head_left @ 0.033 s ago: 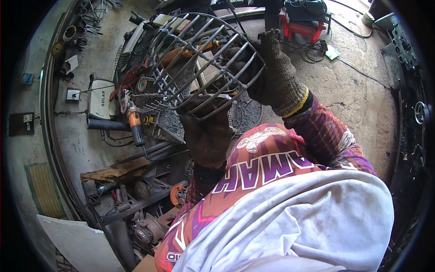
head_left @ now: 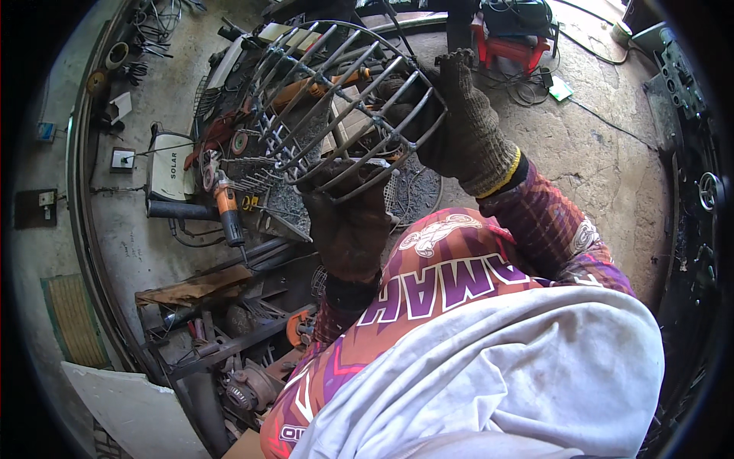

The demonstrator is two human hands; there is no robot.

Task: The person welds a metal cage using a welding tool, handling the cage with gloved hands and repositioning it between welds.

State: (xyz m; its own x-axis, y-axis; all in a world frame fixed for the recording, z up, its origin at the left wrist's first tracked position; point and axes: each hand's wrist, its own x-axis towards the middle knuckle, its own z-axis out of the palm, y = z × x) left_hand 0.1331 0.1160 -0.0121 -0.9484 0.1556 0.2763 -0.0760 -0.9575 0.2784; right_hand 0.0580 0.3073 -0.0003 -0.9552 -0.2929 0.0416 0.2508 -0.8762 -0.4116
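Observation:
A rounded welded metal grille (head_left: 334, 90) of crossing rods is tilted up in front of me. My left hand (head_left: 348, 229), in a dark worn glove, grips its near lower edge; the rods partly cover the fingers. At the grille's right edge is my right hand (head_left: 482, 138), in a knitted grey-brown glove with a yellow cuff. Some of its fingers reach behind the rods, while others point up beside the rim. Left of the grille, an orange and black angle grinder (head_left: 227, 206) lies against a cluttered worktop, near a grinding disc (head_left: 240, 142).
A white case (head_left: 170, 167) stands at the left by a dark pipe (head_left: 182, 210). Metal scraps and a wooden board (head_left: 195, 286) fill a lower-left rack. Cables trail across the concrete floor (head_left: 589, 145) near a red stand (head_left: 511, 50). Dark machinery (head_left: 688, 92) lines the right side.

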